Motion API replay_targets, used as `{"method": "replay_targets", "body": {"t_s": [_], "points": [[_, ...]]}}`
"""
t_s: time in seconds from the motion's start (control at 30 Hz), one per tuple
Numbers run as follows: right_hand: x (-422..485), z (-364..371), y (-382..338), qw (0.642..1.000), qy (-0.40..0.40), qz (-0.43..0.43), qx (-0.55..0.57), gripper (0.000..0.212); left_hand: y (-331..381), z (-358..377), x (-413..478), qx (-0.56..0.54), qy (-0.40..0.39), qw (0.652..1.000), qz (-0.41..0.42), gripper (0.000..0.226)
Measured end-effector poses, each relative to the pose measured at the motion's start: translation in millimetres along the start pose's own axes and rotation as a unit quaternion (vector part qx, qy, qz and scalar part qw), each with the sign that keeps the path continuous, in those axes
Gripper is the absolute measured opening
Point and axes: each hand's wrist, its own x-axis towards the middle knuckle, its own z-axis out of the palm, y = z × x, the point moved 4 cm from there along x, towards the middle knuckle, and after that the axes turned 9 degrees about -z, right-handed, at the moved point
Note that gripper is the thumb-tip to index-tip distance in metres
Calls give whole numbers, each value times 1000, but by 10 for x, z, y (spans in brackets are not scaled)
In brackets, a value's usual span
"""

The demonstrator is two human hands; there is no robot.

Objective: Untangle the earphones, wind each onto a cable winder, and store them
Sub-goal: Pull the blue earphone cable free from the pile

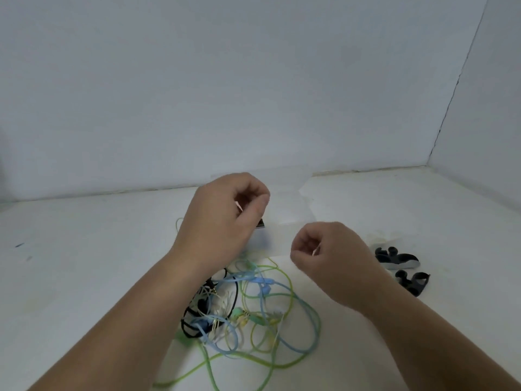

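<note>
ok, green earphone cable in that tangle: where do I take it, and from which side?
Pinch the green cable on its loose near-edge run, where it lies alone on the table, coming from above on the near side. The knot further in crosses it with blue, black and pale cords, so a grip there would likely catch several.
</note>
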Motion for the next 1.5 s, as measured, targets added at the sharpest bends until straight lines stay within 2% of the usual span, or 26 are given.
{"method": "replay_targets", "body": {"t_s": [0.07, 0.13, 0.27, 0.33, 0.4, 0.53, 0.73, 0.83, 0.87, 0.93, 1.0, 1.03, 1.1, 1.2, 1.3, 1.5], "points": [[-42, 82, -47, 994, -94, -6, -48, 14, -79, -42, -118, -49, 12, 999, 0, 15], [-63, 134, -77, 989, -141, -11, -53, 8, -236, -5, -190, -42, -24, 999, -11, 14], [-68, 192, -74, 975, -208, -25, -73, 28, -445, 71, -246, 94, -138, 986, -12, 25], [-86, 227, -80, 972, -219, -27, -79, 26, -493, 53, -246, 139, -160, 977, -25, 27], [-112, 273, -94, 969, -230, -29, -83, 21, -515, 54, -240, 200, -172, 964, -32, 19], [-104, 284, -90, 975, -202, -3, -97, 13, -623, 17, -213, 196, -157, 965, -72, 12], [-79, 275, -41, 976, -174, 25, -125, 27, -654, -127, -139, 110, -57, 985, -118, 15], [-57, 205, -117, 994, -99, -3, -44, 10, -632, -135, -150, 88, -41, 988, -123, 16], [-60, 199, -153, 995, -100, -13, -7, 10, -620, -132, -155, 84, -38, 988, -123, 16], [-116, 252, -224, 986, -164, -14, 37, 26, -600, -149, -160, 72, -20, 989, -131, 17], [-173, 329, -272, 972, -229, -34, -23, 29, -598, -188, -149, 63, 7, 988, -141, 18], [-177, 346, -282, 969, -236, -48, -54, 24, -607, -208, -141, 61, 19, 987, -148, 19], [-149, 327, -271, 977, -205, -51, -41, 20, -647, -254, -124, 63, 45, 983, -166, 20], [-84, 200, -203, 989, -119, -1, 83, 18, -706, -332, -103, 51, 87, 976, -196, 21], [-54, 98, -196, 980, -37, 29, 193, 19, -727, -398, -91, 34, 130, 969, -206, 18], [-58, 118, -199, 965, -13, 38, 259, 19, -771, -419, -89, 57, 153, 964, -208, 13]]}}
